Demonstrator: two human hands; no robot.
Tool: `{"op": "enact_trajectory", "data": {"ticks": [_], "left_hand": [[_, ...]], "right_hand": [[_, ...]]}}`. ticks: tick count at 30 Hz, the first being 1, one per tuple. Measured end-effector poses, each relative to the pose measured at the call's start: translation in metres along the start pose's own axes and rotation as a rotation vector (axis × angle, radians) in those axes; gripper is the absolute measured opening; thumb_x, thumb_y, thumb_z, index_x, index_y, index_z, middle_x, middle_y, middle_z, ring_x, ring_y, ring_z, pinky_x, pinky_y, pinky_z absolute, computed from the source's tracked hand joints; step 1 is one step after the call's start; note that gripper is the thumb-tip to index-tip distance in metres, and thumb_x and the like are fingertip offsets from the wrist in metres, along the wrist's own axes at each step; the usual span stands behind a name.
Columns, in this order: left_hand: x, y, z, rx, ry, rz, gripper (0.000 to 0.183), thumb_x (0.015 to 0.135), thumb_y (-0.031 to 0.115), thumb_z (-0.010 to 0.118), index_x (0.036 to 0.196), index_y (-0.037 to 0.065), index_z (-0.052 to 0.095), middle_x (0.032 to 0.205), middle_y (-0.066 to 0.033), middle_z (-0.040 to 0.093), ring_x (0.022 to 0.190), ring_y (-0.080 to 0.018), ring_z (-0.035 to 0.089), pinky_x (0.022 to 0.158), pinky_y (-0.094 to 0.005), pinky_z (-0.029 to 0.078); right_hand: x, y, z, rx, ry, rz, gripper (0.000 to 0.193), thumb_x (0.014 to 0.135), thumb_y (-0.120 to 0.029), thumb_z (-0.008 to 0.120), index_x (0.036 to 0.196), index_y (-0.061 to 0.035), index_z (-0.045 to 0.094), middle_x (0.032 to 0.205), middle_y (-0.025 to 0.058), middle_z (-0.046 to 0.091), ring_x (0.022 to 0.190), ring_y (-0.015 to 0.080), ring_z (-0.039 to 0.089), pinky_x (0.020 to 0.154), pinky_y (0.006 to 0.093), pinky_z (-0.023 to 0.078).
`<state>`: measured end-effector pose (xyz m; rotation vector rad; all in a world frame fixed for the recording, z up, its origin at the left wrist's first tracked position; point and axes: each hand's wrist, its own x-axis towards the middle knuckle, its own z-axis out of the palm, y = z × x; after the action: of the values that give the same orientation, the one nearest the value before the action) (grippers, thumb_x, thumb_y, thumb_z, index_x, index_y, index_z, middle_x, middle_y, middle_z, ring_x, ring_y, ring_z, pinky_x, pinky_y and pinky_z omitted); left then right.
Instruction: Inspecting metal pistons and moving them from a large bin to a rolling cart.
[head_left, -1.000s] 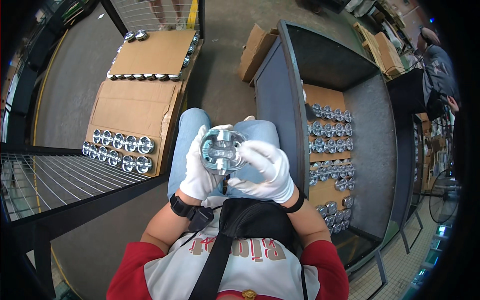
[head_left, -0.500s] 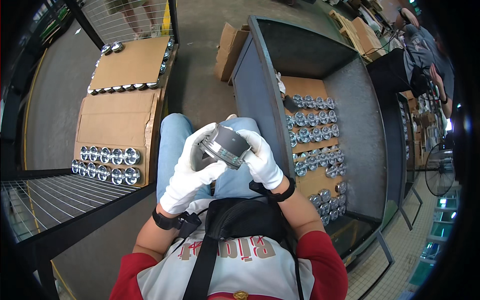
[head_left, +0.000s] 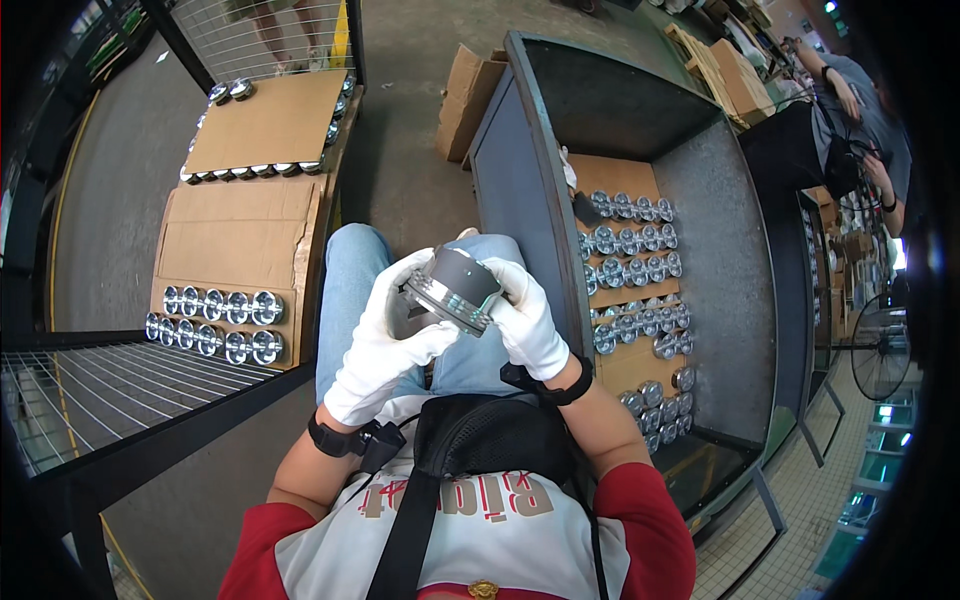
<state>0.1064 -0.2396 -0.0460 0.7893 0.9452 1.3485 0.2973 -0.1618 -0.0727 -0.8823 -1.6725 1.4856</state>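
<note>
Over my lap I hold a round grey metal piston-like part [head_left: 455, 285] with a shiny grooved rim, tilted on its side. My left hand [head_left: 385, 340], in a white glove, cups it from below and the left. My right hand [head_left: 525, 315], also gloved in white, grips its right side. Both wrists carry black straps.
To my right stands a deep grey metal bin [head_left: 720, 230] with rows of the same shiny parts [head_left: 635, 270] on cardboard sheets. On my left, cardboard layers [head_left: 235, 240] bear more rows of parts [head_left: 215, 320]. A wire-mesh panel [head_left: 90, 385] lies at lower left. Another person [head_left: 860, 110] works at upper right.
The part has been turned in my hands from end-on, showing its hollow underside, to lying on its side with the dark crown up. My view shifted left and down slightly.
</note>
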Motion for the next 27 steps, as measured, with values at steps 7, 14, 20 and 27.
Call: {"op": "enact_trajectory", "data": {"ticks": [7,14,20,27], "left_hand": [[0.006,0.007,0.009,0.860,0.124,0.356,0.096,0.062,0.030,0.095,0.143,0.008,0.049,0.137,-0.0138,0.049,0.125,-0.0247,0.054,0.102,-0.0369,0.049],[0.019,0.002,-0.007,-1.018,-0.089,-0.306,0.073,0.091,0.053,0.061,0.143,0.006,0.041,0.121,-0.0232,0.057,0.094,-0.0389,0.068,0.074,-0.0426,0.065],[0.017,-0.005,-0.014,-1.339,-0.076,-0.404,0.082,0.087,0.058,0.062,0.137,-0.003,0.042,0.114,-0.0289,0.059,0.093,-0.0405,0.067,0.075,-0.0417,0.065],[0.010,-0.002,-0.018,-1.177,0.007,-0.248,0.072,0.090,0.056,0.061,0.132,-0.002,0.047,0.117,-0.0273,0.059,0.096,-0.0412,0.067,0.079,-0.0448,0.063]], "right_hand": [[0.004,-0.016,0.012,-0.321,0.069,-0.123,0.030,0.084,0.003,0.056,0.113,0.0024,0.065,0.106,0.0161,0.066,0.088,0.0299,0.065,0.083,0.0368,0.051],[0.012,-0.046,0.010,0.372,0.076,-0.121,0.048,0.094,-0.006,0.061,0.138,0.0047,0.045,0.124,0.0108,0.060,0.078,0.0057,0.060,0.069,0.0186,0.049],[0.015,-0.015,0.001,0.176,0.118,0.029,0.038,0.097,-0.007,0.058,0.134,0.0010,0.052,0.121,0.0096,0.063,0.078,0.0069,0.061,0.070,0.0208,0.049],[0.019,0.004,0.001,0.043,0.074,0.064,0.035,0.098,-0.005,0.057,0.133,0.0003,0.053,0.120,0.0081,0.064,0.079,0.0077,0.062,0.070,0.0213,0.050]]}}
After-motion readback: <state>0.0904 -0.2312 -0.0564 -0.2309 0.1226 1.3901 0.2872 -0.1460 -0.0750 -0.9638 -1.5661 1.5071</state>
